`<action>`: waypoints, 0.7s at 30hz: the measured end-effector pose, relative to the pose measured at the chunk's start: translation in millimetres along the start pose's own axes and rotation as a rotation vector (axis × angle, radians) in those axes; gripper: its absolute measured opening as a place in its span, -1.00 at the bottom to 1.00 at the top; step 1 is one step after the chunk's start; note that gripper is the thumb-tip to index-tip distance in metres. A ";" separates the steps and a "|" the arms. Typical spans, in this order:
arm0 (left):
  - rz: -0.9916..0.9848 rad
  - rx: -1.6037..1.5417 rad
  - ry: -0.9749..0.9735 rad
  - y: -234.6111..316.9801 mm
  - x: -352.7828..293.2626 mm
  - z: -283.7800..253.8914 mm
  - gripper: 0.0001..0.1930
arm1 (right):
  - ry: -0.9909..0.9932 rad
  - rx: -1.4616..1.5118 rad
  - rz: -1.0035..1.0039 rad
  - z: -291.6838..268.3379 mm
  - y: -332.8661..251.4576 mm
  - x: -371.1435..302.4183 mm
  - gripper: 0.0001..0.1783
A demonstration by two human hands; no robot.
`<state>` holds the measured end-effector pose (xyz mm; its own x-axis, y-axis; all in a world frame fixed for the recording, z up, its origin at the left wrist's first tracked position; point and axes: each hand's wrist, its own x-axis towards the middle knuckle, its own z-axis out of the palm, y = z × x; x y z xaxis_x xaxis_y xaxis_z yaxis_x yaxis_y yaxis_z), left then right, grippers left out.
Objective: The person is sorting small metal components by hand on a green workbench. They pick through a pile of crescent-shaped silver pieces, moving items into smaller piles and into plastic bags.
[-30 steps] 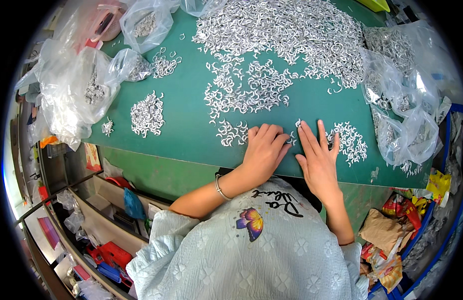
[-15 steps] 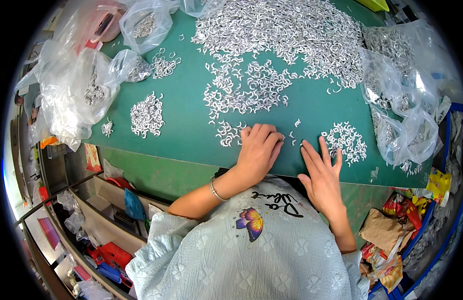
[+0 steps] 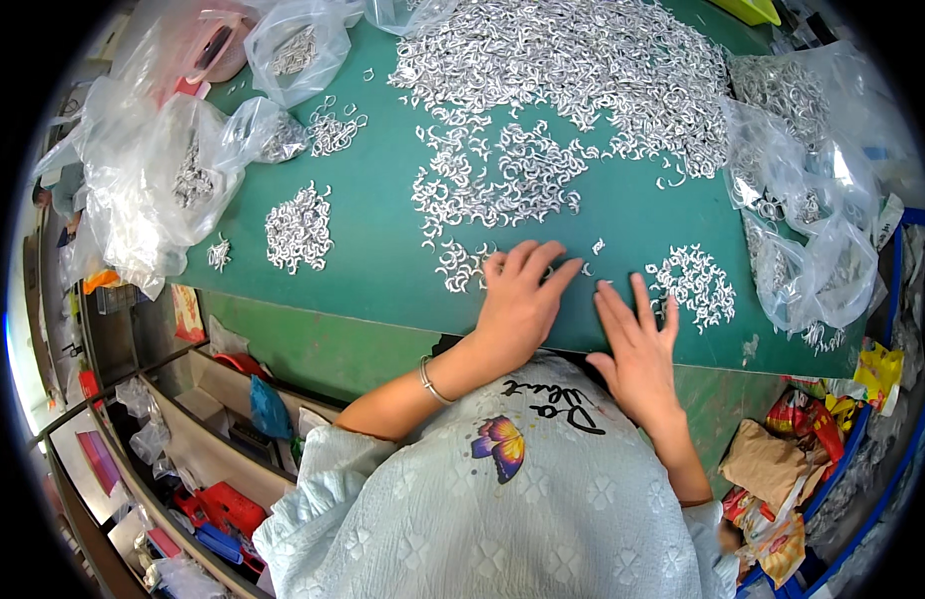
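Small silvery-white curved metal pieces lie on the green table. My left hand (image 3: 519,307), with a bangle at its wrist, rests at the right end of a small cluster of pieces (image 3: 458,268), its fingers bent and spread. Its index fingertip is beside a couple of loose pieces (image 3: 597,246); whatever lies beneath the palm is hidden. My right hand (image 3: 639,354) lies nearly flat near the table's front edge, fingers stretched out. A separate small pile of the pieces (image 3: 697,288) is just right of its fingertips. Neither hand visibly holds anything.
A large heap of the pieces (image 3: 572,60) covers the far table, with a looser patch (image 3: 502,175) before it. Plastic bags of pieces stand left (image 3: 173,190) and right (image 3: 807,210). Another pile (image 3: 299,230) lies left. Snack packets (image 3: 782,459) hang below the right edge.
My left hand's fingers have spread, with the index finger reaching right over the loose pieces. My right hand has shifted slightly left. The whole view has moved a little.
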<state>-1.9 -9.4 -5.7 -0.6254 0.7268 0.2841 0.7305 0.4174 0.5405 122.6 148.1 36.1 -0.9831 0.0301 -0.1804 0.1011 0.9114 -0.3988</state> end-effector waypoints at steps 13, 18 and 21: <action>-0.080 -0.014 0.085 -6.8 -11.2 -7.0 -0.73 | 0.130 -0.105 -0.048 0.1 4.4 41.5 -0.24; -0.164 0.030 0.121 -13.2 -15.9 -12.6 -0.74 | 0.099 -0.267 0.120 -4.6 19.9 11.9 -0.24; -0.201 0.017 0.119 -15.6 -16.2 -13.1 -0.73 | 0.126 -0.254 0.166 -9.2 20.2 9.0 -0.25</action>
<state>-6.7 -34.8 -8.4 -0.7860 0.5589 0.2642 0.5920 0.5573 0.5822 114.4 170.6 34.7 -0.9691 0.2230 -0.1051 0.2360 0.9625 -0.1336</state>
